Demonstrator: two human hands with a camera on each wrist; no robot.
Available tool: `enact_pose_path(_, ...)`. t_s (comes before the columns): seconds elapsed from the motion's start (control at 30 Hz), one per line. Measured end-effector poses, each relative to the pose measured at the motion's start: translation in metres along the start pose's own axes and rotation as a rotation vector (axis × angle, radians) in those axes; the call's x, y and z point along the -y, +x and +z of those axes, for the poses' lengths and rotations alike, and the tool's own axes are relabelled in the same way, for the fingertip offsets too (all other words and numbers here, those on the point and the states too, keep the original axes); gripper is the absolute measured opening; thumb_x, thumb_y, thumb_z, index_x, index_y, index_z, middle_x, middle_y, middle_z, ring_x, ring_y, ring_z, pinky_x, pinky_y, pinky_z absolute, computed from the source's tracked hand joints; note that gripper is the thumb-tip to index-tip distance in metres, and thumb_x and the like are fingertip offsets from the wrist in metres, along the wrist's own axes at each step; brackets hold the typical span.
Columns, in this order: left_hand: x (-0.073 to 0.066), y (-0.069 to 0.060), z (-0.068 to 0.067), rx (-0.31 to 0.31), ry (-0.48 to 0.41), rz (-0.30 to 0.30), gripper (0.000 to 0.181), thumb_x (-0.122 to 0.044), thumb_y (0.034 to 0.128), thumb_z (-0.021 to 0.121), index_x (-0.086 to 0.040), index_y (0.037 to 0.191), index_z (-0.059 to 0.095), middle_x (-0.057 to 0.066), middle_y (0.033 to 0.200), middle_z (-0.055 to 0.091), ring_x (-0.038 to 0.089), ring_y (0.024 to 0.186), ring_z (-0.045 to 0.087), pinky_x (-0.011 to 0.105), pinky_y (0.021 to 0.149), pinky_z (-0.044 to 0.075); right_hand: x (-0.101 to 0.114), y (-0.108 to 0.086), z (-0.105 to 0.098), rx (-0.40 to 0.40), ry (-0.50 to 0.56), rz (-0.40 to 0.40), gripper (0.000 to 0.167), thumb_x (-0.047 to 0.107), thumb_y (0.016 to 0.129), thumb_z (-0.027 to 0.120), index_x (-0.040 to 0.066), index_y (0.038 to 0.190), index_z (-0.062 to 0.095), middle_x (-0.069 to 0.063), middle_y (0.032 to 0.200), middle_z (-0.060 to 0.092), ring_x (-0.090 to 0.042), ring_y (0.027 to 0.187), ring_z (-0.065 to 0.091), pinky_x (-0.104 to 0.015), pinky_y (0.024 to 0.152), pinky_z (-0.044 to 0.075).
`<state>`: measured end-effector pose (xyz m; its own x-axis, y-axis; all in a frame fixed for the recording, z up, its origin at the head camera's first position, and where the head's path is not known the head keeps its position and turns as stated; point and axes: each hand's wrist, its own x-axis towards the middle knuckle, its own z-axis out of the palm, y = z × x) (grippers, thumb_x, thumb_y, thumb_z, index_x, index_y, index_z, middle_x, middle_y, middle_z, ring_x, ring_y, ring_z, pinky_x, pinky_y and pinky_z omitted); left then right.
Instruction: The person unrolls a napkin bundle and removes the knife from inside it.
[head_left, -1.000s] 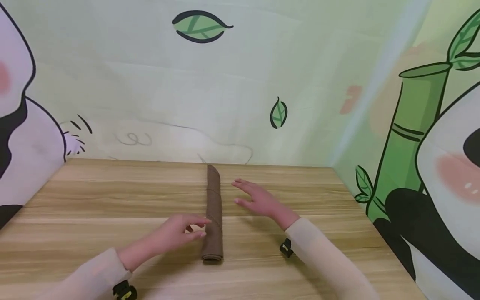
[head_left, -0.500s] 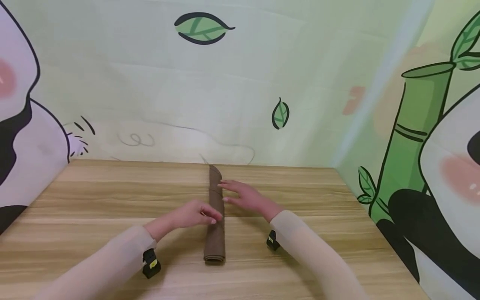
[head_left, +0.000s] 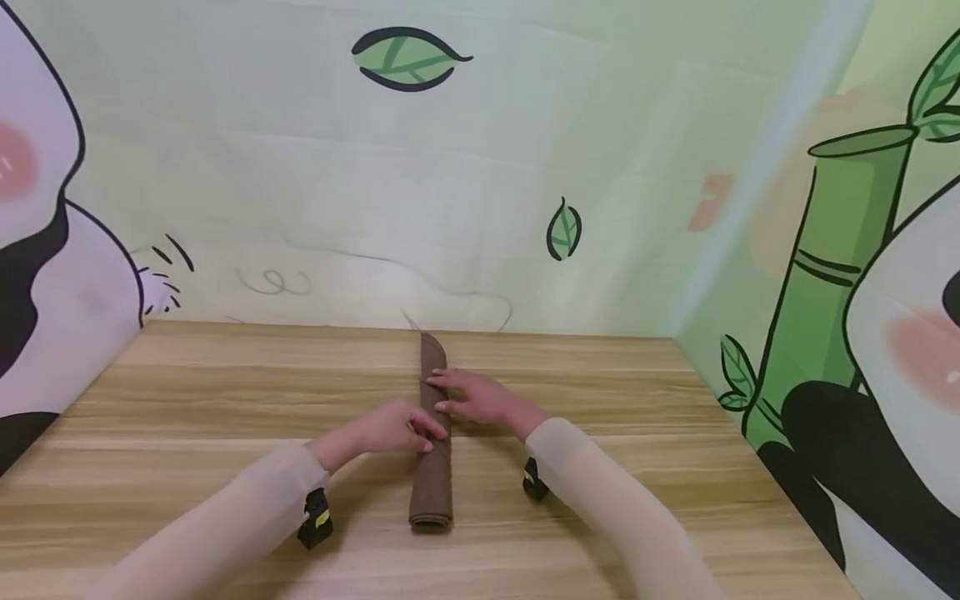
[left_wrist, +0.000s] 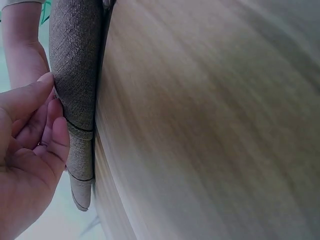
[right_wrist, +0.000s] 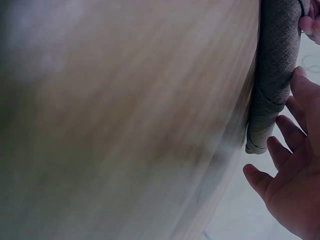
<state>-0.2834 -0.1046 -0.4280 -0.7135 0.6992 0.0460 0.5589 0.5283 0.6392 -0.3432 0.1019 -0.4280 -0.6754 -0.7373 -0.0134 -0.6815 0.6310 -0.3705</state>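
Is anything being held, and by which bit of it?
It can't be told whether the left grip pinches the rolled brown cloth near its middle; the right grip holds nothing.

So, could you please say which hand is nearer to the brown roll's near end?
Left. The left hand is at the middle of the brown roll; the right hand is closer to its far end.

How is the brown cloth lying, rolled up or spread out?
Rolled up: the cloth is a long, narrow tube on the table, with layers showing at its near end.
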Motion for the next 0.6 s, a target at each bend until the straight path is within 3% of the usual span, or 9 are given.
enact_pose_path(0.37,0.0016,0.007,-0.0002,0.004,-0.046,-0.029,0.016,-0.001,0.0865,0.074,0.003,0.101,0.078,0.014,0.096,0.08,-0.001,0.083,0.065,0.016,0.077,0.053,0.003,0.0083,-0.0005,0.07,0.013,-0.067,0.049,0.012,0.104,0.057,0.0,0.15,0.048,-0.022,0.161,0.041,-0.038,0.151,0.041,-0.05,0.123,0.034)
enact_pose_path(0.6,0.0079,0.0069,0.0011,-0.006,-0.217,-0.102,0.016,0.0,0.0874,0.074,0.008,0.102,0.076,0.019,0.099,0.079,-0.005,0.082,0.063,0.016,0.079,0.052,0.0041,0.0098,-0.0003,0.089,0.008,-0.061,0.048,0.012,0.104,0.057,0.0,0.15,0.048,-0.022,0.161,0.042,-0.039,0.15,0.043,-0.05,0.123,0.036)
